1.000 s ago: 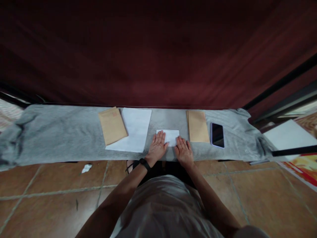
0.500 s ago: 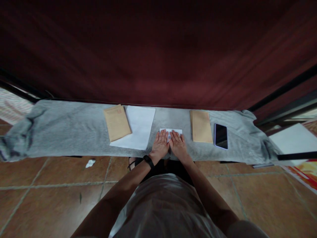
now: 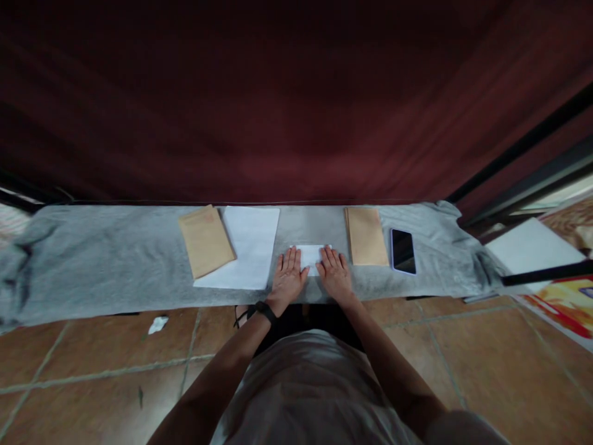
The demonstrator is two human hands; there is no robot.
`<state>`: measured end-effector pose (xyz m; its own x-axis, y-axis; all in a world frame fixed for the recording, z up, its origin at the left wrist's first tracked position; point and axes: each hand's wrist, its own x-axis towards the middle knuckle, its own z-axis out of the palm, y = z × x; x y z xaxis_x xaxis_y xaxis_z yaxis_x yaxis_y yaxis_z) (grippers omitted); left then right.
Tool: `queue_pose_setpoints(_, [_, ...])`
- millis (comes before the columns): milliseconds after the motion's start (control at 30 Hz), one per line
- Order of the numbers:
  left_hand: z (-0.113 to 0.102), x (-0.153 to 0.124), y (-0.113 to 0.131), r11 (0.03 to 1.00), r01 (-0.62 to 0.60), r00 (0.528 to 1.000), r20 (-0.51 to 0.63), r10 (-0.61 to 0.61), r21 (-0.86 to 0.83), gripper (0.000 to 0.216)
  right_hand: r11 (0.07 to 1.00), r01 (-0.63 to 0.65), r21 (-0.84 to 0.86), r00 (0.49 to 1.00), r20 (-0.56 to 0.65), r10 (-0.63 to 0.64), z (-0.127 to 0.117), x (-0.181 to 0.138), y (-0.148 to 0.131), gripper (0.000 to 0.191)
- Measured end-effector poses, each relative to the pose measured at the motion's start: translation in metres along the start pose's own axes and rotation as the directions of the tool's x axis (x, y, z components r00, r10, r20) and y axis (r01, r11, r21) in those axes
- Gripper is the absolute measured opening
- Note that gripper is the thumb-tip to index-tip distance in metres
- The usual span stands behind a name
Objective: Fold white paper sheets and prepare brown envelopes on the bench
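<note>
A small folded white sheet (image 3: 310, 254) lies on the grey cloth (image 3: 115, 259) that covers a long narrow table. My left hand (image 3: 288, 278) rests flat on the sheet's left end, fingers stretched out, a black band on its wrist. My right hand (image 3: 334, 275) lies flat on the sheet's right end, fingers likewise extended. Only the middle strip of the sheet shows between the two hands.
Left of my hands a brown envelope (image 3: 206, 240) overlaps a stack of white paper (image 3: 250, 246). To the right lie another brown envelope (image 3: 365, 235) and a black phone (image 3: 403, 250). A dark red curtain (image 3: 296, 105) hangs behind. Paper scrap (image 3: 157, 324) on the tiled floor.
My hands first slid together over the folded sheet, then spread slightly apart toward its ends. The head camera shifted a little.
</note>
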<state>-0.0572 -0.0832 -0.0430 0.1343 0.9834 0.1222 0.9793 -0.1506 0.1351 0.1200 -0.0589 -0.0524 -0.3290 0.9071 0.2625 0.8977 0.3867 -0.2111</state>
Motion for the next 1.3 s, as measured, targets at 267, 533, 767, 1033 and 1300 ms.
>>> queue_pose_setpoints(267, [0.000, -0.001, -0.016, 0.999, 0.043, 0.999, -0.018, -0.043, -0.004, 0.061, 0.998, -0.053, -0.016, 0.998, -0.034, 0.052, -0.002, -0.007, 0.009, 0.056])
queue_pose_setpoints(533, [-0.004, -0.002, 0.027, 0.996, -0.066, 0.998, -0.026, 0.064, -0.055, 0.058, 0.999, -0.054, -0.002, 0.998, -0.039, 0.054, -0.003, -0.007, 0.009, 0.057])
queue_pose_setpoints(767, [0.006, -0.003, 0.042, 0.990, -0.119, 0.992, 0.023, 0.120, -0.072, 0.057, 0.999, -0.047, -0.008, 0.998, -0.029, 0.046, -0.001, -0.007, 0.011, 0.056])
queue_pose_setpoints(1033, [0.003, -0.013, 0.005, 0.999, -0.018, 0.997, -0.079, 0.015, -0.035, 0.058, 0.998, -0.067, 0.014, 0.996, -0.053, 0.068, -0.002, -0.006, 0.009, 0.055])
queue_pose_setpoints(1300, [-0.002, -0.014, 0.005, 0.999, 0.033, 0.997, -0.065, -0.035, -0.030, 0.059, 0.999, 0.003, 0.040, 1.000, -0.004, -0.003, -0.012, -0.016, -0.005, 0.052])
